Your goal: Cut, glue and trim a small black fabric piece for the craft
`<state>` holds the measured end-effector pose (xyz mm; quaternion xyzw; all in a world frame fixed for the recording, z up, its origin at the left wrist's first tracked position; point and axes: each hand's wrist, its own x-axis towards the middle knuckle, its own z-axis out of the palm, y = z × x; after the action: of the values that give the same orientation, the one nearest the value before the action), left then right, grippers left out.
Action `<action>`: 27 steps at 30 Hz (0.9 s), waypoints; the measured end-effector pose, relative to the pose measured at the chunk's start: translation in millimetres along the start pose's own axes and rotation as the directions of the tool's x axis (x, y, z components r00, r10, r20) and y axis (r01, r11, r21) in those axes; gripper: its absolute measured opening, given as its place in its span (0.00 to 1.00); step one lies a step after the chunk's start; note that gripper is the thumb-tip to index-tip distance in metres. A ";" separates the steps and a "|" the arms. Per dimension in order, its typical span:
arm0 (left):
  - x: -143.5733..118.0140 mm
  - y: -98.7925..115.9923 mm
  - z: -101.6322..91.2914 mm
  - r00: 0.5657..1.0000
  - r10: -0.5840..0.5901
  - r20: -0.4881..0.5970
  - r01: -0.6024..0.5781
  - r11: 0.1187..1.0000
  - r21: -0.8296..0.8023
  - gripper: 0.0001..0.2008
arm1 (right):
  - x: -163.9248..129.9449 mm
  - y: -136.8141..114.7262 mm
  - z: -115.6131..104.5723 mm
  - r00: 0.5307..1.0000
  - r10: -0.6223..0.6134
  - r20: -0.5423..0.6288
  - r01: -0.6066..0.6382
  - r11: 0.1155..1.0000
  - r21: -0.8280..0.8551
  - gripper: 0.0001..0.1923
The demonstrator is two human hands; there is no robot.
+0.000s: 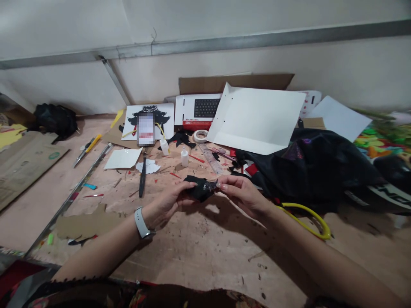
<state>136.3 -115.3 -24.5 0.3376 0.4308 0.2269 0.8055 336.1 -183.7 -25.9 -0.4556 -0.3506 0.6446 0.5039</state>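
My left hand (168, 201), with a white watch on the wrist, pinches a small black piece of fabric (198, 188) just above the cardboard-covered work surface (192, 248). At the fabric's right edge my right hand (242, 192) grips a small glittery silver trim (212, 185) between thumb and fingers. Both hands meet at the middle of the view.
Two small glue bottles (184, 157), a tape roll (201, 136), a ruler (210, 158), a black tool (142, 177) and a yellow knife (88, 147) lie beyond. A white sheet (257, 117), black cloth pile (314, 167) and yellow cord (308, 214) are at right.
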 end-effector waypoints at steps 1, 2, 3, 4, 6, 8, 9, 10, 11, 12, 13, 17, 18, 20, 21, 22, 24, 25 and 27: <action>-1.2 1.2 -0.5 1.000 0.018 -0.011 -0.018 1.000 -0.005 0.08 | -0.1 -1.4 0.6 1.000 -0.002 -0.009 0.002 1.000 -0.003 0.13; -1.9 2.3 -1.0 0.999 0.037 -0.020 -0.037 0.999 -0.007 0.07 | -0.2 -2.7 1.2 1.000 -0.009 -0.018 0.009 1.000 -0.011 0.13; -2.2 3.2 -1.4 0.999 0.047 -0.021 -0.047 0.999 -0.002 0.07 | -0.2 -3.7 1.5 0.999 -0.019 -0.026 0.018 1.000 -0.021 0.13; -1.9 3.8 -1.8 0.999 0.049 -0.014 -0.049 0.999 0.010 0.08 | -0.1 -4.3 1.7 0.999 -0.026 -0.031 0.025 0.999 -0.029 0.13; 0.1 3.6 -2.4 0.999 0.034 0.013 -0.035 0.998 0.043 0.11 | 0.1 -4.1 1.5 0.999 -0.026 -0.022 0.025 0.999 -0.038 0.13; 2.5 2.4 -2.7 0.999 0.039 0.034 -0.042 0.996 0.075 0.15 | 0.4 -2.3 0.5 0.999 -0.030 -0.014 0.029 0.998 -0.049 0.13; 3.5 2.0 -2.9 0.997 0.059 0.042 -0.062 0.995 0.084 0.16 | 0.5 -1.2 -0.2 0.999 -0.038 -0.010 0.037 0.998 -0.059 0.13; 4.1 1.8 -3.0 0.995 0.087 0.053 -0.092 0.992 0.091 0.17 | 0.5 -0.1 -0.9 0.999 -0.044 -0.003 0.044 0.997 -0.068 0.13; 4.4 2.1 -3.2 0.991 0.114 0.064 -0.120 0.988 0.101 0.18 | 0.4 0.6 -1.5 0.999 -0.047 0.006 0.048 0.996 -0.074 0.12; 4.4 2.9 -3.5 0.988 0.138 0.075 -0.146 0.983 0.114 0.18 | 0.2 0.8 -2.0 0.999 -0.043 0.016 0.044 0.996 -0.074 0.12; 4.2 4.3 -3.9 0.984 0.160 0.081 -0.170 0.977 0.130 0.18 | -0.1 0.4 -2.4 0.999 -0.036 0.024 0.037 0.997 -0.068 0.12; 0.9 14.8 -5.4 0.967 0.251 0.050 -0.256 0.944 0.208 0.17 | 0.4 -5.6 -5.4 1.000 -0.013 -0.015 0.013 1.000 0.008 0.12; -0.6 18.6 -5.2 0.962 0.270 0.040 -0.271 0.934 0.232 0.16 | 1.3 -7.0 -6.9 0.999 -0.010 -0.043 0.011 0.999 0.037 0.13; -5.2 27.4 -3.2 0.953 0.301 0.046 -0.301 0.912 0.279 0.15 | 4.4 -8.1 -10.6 0.994 -0.019 -0.111 0.028 0.996 0.084 0.14; -8.2 32.2 -1.3 0.944 0.324 0.061 -0.327 0.895 0.305 0.14 | 6.4 -7.6 -12.6 0.989 -0.030 -0.145 0.044 0.995 0.095 0.15; -11.7 37.2 1.2 0.930 0.358 0.086 -0.365 0.868 0.337 0.14 | 8.6 -6.3 -14.6 0.985 -0.042 -0.170 0.058 0.994 0.094 0.15; -19.6 46.6 7.7 0.882 0.445 0.152 -0.466 0.782 0.414 0.12 | 12.7 -2.5 -17.5 0.977 -0.055 -0.204 0.070 0.995 0.066 0.14; -23.8 50.6 11.6 0.858 0.479 0.188 -0.508 0.734 0.451 0.12 | 14.2 -0.4 -18.1 0.977 -0.051 -0.206 0.062 0.997 0.048 0.14; -31.7 56.9 20.1 0.829 0.493 0.265 -0.556 0.665 0.499 0.12 | 15.5 3.3 -17.1 0.982 -0.047 -0.181 0.050 0.999 0.011 0.15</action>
<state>132.4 -105.1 42.7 0.6782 0.3181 0.2951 0.5931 349.9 -169.6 -38.3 -0.4998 -0.3093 0.5908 0.5527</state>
